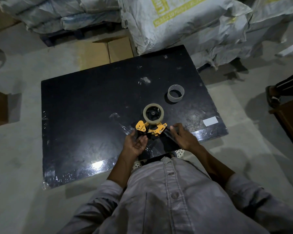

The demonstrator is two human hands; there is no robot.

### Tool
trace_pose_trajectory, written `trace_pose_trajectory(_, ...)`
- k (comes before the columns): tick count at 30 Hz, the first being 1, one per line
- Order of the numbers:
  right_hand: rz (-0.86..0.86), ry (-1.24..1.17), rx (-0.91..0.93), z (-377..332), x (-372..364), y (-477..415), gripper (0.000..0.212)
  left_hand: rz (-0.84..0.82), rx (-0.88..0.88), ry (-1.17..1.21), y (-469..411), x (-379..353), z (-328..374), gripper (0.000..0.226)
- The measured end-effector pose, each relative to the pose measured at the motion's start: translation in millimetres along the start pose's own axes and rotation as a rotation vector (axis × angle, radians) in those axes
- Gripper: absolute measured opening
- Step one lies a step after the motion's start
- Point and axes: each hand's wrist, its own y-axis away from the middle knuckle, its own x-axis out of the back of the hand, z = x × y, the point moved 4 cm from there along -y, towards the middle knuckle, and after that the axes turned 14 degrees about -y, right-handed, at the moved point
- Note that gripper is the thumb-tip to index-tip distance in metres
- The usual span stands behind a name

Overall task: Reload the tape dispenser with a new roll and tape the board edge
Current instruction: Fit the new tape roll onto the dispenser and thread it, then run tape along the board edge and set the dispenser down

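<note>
The person stands over a black board (95, 119) that lies flat on the floor, and the yellow tape dispenser (150, 127) lies on it close to the near edge, with the new roll (153, 114) already seated on its hub, just beyond both hands. The right hand (183, 137) has its grip closed on the dark handle of the dispenser, with the fingers wrapped around it. The left hand (136, 142) is at the other end, by the yellow front plate; its grip is loose and half open, palm up, and the fingertips seem to touch or pinch something there, but in this dim light I cannot tell if it holds the free end of the tape. The empty core (175, 94) stands well apart, further away than the roll and to the right of the right hand's grip. I judge the step in hand is threading the tape through the front of the dispenser. To do it well, the right hand should keep the handle steady, so the body does not turn, while the left draws the tape end straight from the roll, sticky side down, over the roller and toward the blade, without letting it fold on itself. Clear film on the near edge shines, so some edge looks already taped.
</note>
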Motion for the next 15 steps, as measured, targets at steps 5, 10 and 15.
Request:
trace_pose_trajectory(5,-0.034,-0.027,0.018,-7,-4,-16,0.091,0.065,-0.033,-0.029,-4,-2,1,0.03)
trace_pose_trajectory(10,-0.13,-0.223,-0.07,-13,-14,-32,0.085,0.059,-0.006,-0.114,5,-1,0,0.018)
trace_pose_trajectory(15,-0.379,-0.51,-0.329,-16,-10,-40,0.107,0.129,-0.037,-0.421,7,5,6,0.023)
